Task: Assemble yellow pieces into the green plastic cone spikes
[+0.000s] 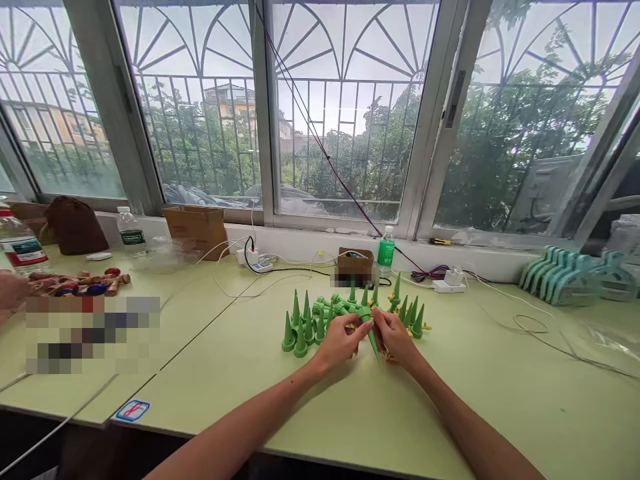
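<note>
My left hand (343, 343) is closed around a green plastic cone-shaped spike (373, 341), its pointed tip tilted down toward me and its wide ribbed end up. Right beside it, my right hand (396, 338) has its fingertips pinched together against the spike's wide end. Whatever is between those fingers is hidden. Several green spikes (300, 341) stand upright on the table left of my hands. Others (418, 323) stand to the right, with small yellow pieces (427, 327) among them. More green ribbed parts (340, 308) lie behind my hands. Tan pieces (391, 359) show partly under my right hand.
A small brown box (354, 267) and a water bottle (386, 251) stand behind the spikes. Teal hangers (563, 277) are at the right, near loose cables (530, 327). At the left, another person's hand (11, 293) is by wooden pieces (80, 283). A cardboard box (197, 231) stands by the window.
</note>
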{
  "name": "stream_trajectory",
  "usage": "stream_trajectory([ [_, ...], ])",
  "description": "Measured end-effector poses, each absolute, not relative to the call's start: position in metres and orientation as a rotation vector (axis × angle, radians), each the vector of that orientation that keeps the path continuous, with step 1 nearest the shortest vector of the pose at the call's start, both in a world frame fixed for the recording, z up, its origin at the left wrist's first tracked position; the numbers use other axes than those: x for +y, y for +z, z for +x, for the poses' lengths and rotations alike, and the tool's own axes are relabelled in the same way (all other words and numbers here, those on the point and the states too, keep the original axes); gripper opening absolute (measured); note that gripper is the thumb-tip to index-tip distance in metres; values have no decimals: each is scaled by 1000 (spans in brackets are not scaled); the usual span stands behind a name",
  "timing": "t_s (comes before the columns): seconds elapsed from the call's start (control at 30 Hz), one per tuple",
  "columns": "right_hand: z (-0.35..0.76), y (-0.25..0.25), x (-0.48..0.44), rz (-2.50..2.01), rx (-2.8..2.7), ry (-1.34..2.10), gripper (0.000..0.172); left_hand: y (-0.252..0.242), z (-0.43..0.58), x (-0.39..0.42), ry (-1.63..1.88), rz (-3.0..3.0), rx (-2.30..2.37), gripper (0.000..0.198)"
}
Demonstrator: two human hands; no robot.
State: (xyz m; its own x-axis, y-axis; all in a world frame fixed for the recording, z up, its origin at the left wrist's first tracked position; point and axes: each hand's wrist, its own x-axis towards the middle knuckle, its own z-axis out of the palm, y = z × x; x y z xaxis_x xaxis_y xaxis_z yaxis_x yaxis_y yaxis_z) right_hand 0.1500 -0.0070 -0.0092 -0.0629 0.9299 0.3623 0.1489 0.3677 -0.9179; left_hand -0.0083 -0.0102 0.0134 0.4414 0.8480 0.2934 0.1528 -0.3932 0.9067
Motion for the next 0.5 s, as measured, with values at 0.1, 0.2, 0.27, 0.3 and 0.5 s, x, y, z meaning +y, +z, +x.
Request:
stream_trajectory([
  [0.1,150,-10,-6,-1030,-1474,905,59,13,-8,-10,1032,1872,867,41],
  [0.2,150,-12,-5,-1004,-1450,952,61,10,-7,-9,1104,1946,884,39],
  [0.27,151,-13,-3,-985,-1435,995,61,9,-7,-8,1144,2016,885,37],
  [0.3,151,-13,-3,-977,-1428,1016,62,8,-7,-8,1155,2051,880,36],
  [0.5,151,-14,-2,-953,-1417,1083,62,7,-8,-7,1175,2182,816,29],
])
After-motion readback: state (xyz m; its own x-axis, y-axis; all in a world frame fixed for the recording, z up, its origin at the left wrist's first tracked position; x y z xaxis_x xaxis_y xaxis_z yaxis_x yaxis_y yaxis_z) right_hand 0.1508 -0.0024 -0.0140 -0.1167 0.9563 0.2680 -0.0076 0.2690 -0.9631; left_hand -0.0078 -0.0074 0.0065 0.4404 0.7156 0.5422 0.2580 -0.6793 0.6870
